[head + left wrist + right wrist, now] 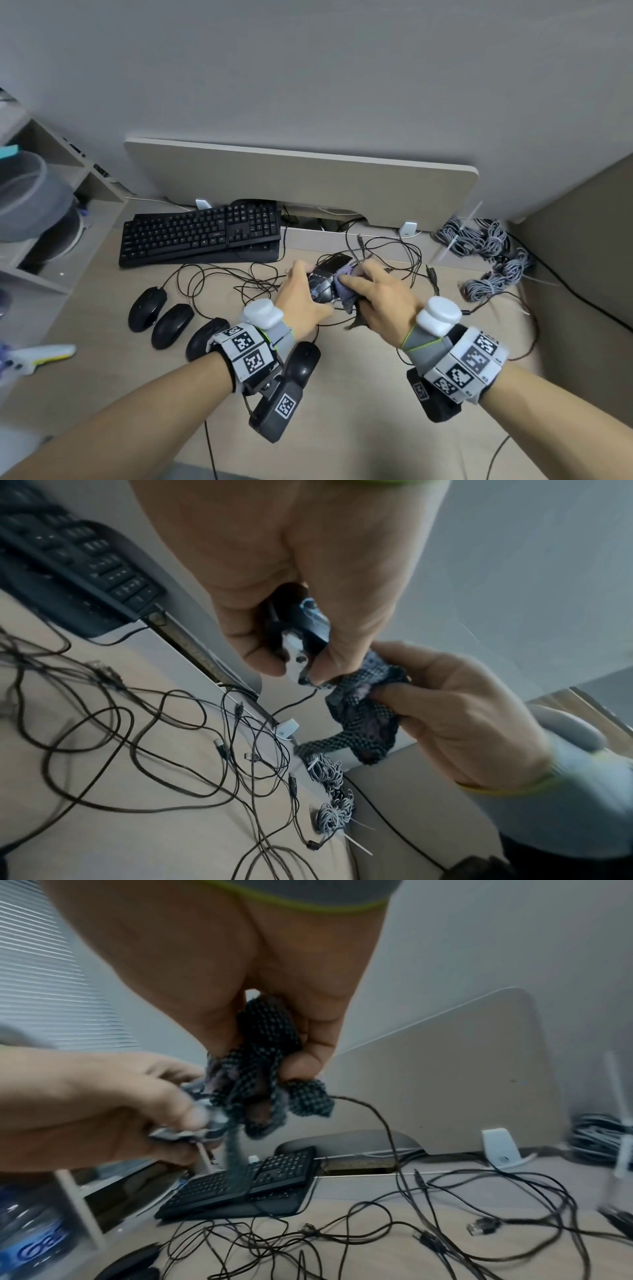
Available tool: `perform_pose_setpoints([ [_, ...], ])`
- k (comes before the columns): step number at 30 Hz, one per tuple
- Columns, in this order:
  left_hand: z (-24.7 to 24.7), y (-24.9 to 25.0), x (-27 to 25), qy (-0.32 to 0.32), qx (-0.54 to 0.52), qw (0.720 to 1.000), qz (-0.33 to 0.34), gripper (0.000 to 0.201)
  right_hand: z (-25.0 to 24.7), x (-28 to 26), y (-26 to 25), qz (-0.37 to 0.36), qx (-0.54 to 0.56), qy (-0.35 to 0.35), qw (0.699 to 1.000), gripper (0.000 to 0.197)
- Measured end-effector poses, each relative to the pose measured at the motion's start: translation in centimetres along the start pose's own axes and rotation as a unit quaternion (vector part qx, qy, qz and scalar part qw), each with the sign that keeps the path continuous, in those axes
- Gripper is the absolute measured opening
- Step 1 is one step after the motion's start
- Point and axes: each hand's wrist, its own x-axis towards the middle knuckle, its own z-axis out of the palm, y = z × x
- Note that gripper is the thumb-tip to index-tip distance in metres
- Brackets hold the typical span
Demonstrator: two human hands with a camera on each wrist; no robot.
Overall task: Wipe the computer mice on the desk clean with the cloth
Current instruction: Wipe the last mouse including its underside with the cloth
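Observation:
My left hand point(301, 294) grips a glossy black wired mouse point(323, 281) lifted above the desk, its fingers curled round the body point(301, 631). My right hand point(376, 301) holds a bunched grey-purple checked cloth point(344, 286) pressed against the mouse's right side; the cloth point(263, 1069) hangs from the curled fingers point(441, 696). Three black mice lie in a row at the front left point(147, 308), point(172, 324), point(205, 337), and another point(303, 363) sits under my left wrist.
A black keyboard point(202, 234) lies at the back left before a beige divider panel point(301, 178). Tangled black mouse cables point(387, 253) spread across the desk. Grey cable bundles point(486, 246) sit at the right. Shelving point(51, 212) stands left.

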Motion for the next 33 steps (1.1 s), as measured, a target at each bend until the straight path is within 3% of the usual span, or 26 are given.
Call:
perform_pose_setpoints([
  [2,-0.2,0.2,0.0,0.008,-0.006,1.000,-0.004,0.060,-0.2,0.1,0.2,-0.001,-0.009,0.021,1.000,0.039],
  [5,-0.2,0.7,0.0,0.019,-0.029,0.999,-0.008,0.057,-0.6,0.1,0.4,0.014,0.020,0.074,0.997,0.027],
  [9,-0.1,0.9,-0.6,0.021,-0.043,0.999,-0.009,0.056,-0.4,-0.4,0.5,-0.015,-0.024,0.041,0.999,0.032],
  [11,-0.2,1.1,-0.9,0.023,-0.037,0.999,-0.009,0.056,-0.8,-0.4,1.3,0.031,-0.022,0.061,0.997,0.032],
  [13,-0.4,1.4,-1.2,0.032,-0.040,0.999,-0.010,0.055,-0.9,-1.1,0.8,0.010,-0.001,0.090,0.996,0.027],
  [16,-0.6,1.7,-1.6,0.037,-0.040,0.998,-0.007,0.055,-0.3,-2.2,0.1,-0.042,-0.027,0.068,0.996,0.036],
  [21,-0.6,2.1,-2.1,0.031,-0.042,0.999,-0.009,0.054,-1.0,-1.9,-0.3,-0.016,-0.003,0.120,0.993,0.036],
  [25,-0.7,2.3,-2.6,0.040,-0.052,0.998,-0.008,0.055,-0.1,-3.3,-0.9,-0.066,-0.031,0.071,0.995,0.040],
  [29,-0.1,2.5,-3.0,0.033,-0.049,0.998,-0.004,0.058,-1.9,-2.1,0.3,-0.004,-0.052,0.109,0.993,0.032],
  [33,-0.2,2.7,-3.0,0.037,-0.057,0.998,0.006,0.058,-0.6,-3.9,-1.1,-0.079,-0.062,0.053,0.994,0.045],
])
